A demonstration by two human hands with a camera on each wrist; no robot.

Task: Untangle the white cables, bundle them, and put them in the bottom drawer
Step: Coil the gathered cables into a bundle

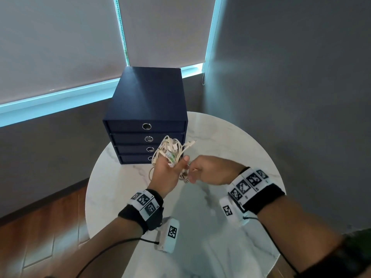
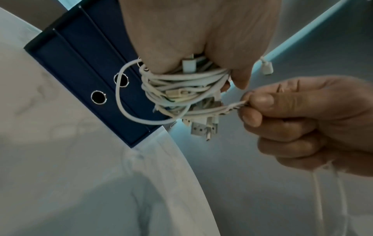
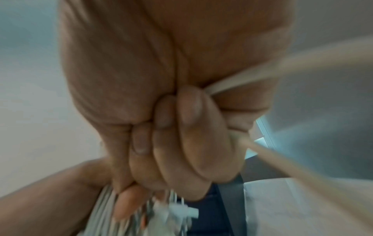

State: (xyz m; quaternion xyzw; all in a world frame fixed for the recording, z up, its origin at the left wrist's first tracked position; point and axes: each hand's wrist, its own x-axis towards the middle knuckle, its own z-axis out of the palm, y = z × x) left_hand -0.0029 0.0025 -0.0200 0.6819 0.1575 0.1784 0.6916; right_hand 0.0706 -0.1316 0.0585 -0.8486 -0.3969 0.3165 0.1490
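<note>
The cables [image 2: 181,94] are gathered into one coil, held in the air above the desk [image 1: 230,137], just in front of the drawer unit [image 1: 146,109]. The coil is wound but loose: one loop [image 2: 121,95] hangs out to the side, several plugs [image 2: 203,129] dangle below, and one plug [image 2: 266,67] sticks out apart from the rest.

The left hand [image 1: 168,173] is clamped round the coil, fingers curled through it. The right hand [image 2: 302,121] is closed as a fist just beside it, thumb and forefinger pinching a strand that runs out of the coil; the right wrist view, though blurred, shows a cable passing through that fist. The two hands sit close together.

Judgement on progress: untangling appears largely finished, since no separate knot lies on the desk. Bundling is in hand and not complete; the stray loop and free end remain to be wrapped or tucked. No tie is visible.

All four drawers are closed. The bottom drawer [image 1: 136,158] is partly hidden by the coil. Opening it and stowing the coil are not yet done.
</note>
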